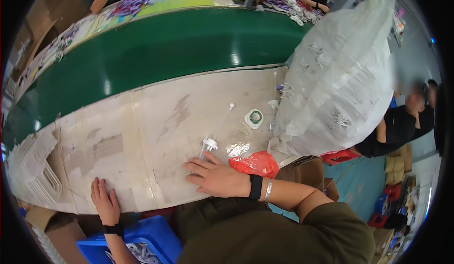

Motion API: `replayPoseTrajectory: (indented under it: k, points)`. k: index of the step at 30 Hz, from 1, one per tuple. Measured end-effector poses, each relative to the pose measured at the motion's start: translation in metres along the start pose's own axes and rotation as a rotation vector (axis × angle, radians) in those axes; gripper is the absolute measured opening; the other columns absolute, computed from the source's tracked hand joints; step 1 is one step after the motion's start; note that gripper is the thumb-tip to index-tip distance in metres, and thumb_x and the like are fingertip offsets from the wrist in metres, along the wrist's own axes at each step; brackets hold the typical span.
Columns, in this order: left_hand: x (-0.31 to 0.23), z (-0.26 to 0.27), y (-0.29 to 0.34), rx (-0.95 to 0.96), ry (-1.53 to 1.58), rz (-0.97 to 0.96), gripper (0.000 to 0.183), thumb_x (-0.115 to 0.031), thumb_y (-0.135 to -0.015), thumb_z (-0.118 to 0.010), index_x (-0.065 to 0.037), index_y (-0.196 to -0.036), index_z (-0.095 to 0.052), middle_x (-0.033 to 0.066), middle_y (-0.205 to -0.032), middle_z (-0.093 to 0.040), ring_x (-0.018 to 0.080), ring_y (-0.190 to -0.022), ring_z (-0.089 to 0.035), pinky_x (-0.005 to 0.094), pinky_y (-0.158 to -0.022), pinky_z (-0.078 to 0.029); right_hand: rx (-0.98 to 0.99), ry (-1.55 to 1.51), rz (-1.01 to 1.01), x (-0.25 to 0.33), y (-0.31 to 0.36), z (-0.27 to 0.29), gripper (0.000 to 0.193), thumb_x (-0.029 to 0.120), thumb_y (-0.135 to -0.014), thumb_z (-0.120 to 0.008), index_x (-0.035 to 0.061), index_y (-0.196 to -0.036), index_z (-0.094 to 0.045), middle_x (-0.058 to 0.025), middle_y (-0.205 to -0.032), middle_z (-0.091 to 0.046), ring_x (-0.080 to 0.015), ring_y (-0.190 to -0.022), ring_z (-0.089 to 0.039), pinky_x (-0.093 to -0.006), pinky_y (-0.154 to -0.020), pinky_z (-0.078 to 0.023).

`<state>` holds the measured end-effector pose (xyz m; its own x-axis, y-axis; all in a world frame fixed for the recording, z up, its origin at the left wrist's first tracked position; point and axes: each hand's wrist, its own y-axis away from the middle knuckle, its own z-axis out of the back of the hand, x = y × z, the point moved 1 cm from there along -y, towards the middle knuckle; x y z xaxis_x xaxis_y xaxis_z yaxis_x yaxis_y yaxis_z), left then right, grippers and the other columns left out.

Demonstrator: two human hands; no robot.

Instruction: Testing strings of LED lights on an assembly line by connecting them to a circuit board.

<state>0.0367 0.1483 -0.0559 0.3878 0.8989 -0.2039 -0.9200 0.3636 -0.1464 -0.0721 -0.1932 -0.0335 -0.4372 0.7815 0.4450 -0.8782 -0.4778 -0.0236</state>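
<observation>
My left hand (105, 202) lies palm down at the near edge of the cardboard-covered table (161, 108), fingers stretched out and nothing in them. My right hand (220, 176) rests flat on the same table with its fingers spread. Just beyond its fingers lies a clear plastic tube-like part with a white cap (210, 144); its lower end is close to the fingers, and I cannot tell whether they touch. Beside the right wrist is a crumpled red plastic bag (257, 164). Farther off lie a white piece with a green ring (254, 119) and a small white knob (231, 106).
A big, full translucent white bag (336, 84) stands at the table's right end, beside another clear, white-topped part (273, 105). White plastic frames (40, 174) are stacked at left. A blue crate (161, 240) is below. Beyond runs a green conveyor belt (189, 44); other people sit around.
</observation>
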Motion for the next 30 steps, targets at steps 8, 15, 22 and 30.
replayPoseTrajectory:
  k: [8,15,22,30]
  points:
    - [-0.003,0.001,-0.016,0.062,0.011,0.01,0.043,-0.009,-0.081,-0.049,0.0,-0.122,-0.04,0.0187,-0.133,-0.033,0.0361,-0.123,-0.029,0.0405,-0.101,-0.023,0.004,0.069,-0.048,0.012,-0.003,0.015,0.043,0.026,-0.074,-0.062,0.0112,-0.112,-0.049,-0.0097,-0.13,-0.036,-0.0249,-0.124,-0.03,-0.0485,-0.099,-0.024]
    - [-0.004,0.001,-0.016,0.089,-0.047,-0.015,0.044,-0.011,-0.082,-0.046,-0.001,-0.125,-0.038,0.0182,-0.135,-0.03,0.0351,-0.125,-0.025,0.042,-0.102,-0.02,-0.098,0.08,-0.058,0.006,0.034,0.037,0.041,0.023,-0.072,-0.066,0.0152,-0.11,-0.053,-0.0083,-0.125,-0.043,-0.0251,-0.118,-0.039,-0.0472,-0.099,-0.024]
    - [-0.006,0.0,-0.018,0.082,-0.039,-0.016,0.046,-0.011,-0.08,-0.049,-0.001,-0.124,-0.038,0.0186,-0.135,-0.03,0.036,-0.125,-0.025,0.0444,-0.101,-0.02,-0.157,0.202,-0.245,-0.019,0.057,0.007,0.037,0.024,-0.071,-0.064,0.0132,-0.106,-0.055,-0.0083,-0.123,-0.046,-0.0257,-0.114,-0.042,-0.046,-0.096,-0.028]
    - [-0.007,0.0,-0.018,0.104,-0.077,-0.023,0.046,-0.011,-0.081,-0.046,0.0,-0.125,-0.036,0.0192,-0.135,-0.027,0.0359,-0.125,-0.024,0.0445,-0.101,-0.02,-0.154,0.243,-0.242,-0.017,0.051,0.007,0.034,0.028,-0.077,-0.059,0.0133,-0.107,-0.054,-0.0079,-0.125,-0.044,-0.0251,-0.115,-0.041,-0.0443,-0.093,-0.031]
